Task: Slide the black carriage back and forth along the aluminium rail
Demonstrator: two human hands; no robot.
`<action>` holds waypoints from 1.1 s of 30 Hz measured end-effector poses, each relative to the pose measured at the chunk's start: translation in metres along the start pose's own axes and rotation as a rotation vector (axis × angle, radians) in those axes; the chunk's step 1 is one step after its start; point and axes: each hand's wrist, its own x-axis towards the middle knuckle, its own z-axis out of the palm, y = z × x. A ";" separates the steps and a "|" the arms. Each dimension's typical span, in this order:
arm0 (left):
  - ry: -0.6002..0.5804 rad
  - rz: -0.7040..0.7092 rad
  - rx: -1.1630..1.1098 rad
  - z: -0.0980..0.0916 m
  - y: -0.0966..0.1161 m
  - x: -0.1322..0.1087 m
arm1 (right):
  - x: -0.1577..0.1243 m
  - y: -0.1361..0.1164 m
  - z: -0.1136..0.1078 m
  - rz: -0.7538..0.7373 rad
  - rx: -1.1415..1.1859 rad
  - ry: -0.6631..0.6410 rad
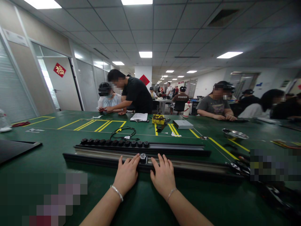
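Observation:
A long black rail (pixel 192 165) with a metallic channel lies across the green table in front of me. A small dark and silver part (pixel 143 158) sits on it between my hands. My left hand (pixel 127 172) rests on the rail just left of this part, fingers spread and fingertips near it. On the other side, my right hand (pixel 163 173) lies on the rail with its fingers apart. Behind is a second black rail (pixel 178 149), with several round black pieces (pixel 121 143) in a row on its left portion.
Beyond the rails are a black cable (pixel 124 133), a yellow basket (pixel 158 119), a grey box (pixel 182 124), a clipboard (pixel 139 117) and a metal bowl (pixel 235 134). Dark blurred parts lie at right, a black panel (pixel 16 149) at left. People are around the table's far side.

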 end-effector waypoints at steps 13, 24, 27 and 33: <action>0.006 0.004 -0.017 0.003 0.003 0.001 | -0.001 0.001 0.003 -0.006 0.006 0.008; -0.002 0.003 0.000 0.002 0.004 0.002 | 0.000 0.001 0.000 0.000 -0.004 -0.006; 0.009 0.017 -0.004 0.004 0.004 0.002 | 0.000 0.000 0.000 0.000 -0.005 -0.007; 0.026 0.039 -0.012 0.009 0.007 0.001 | 0.000 0.001 0.001 -0.006 0.000 0.004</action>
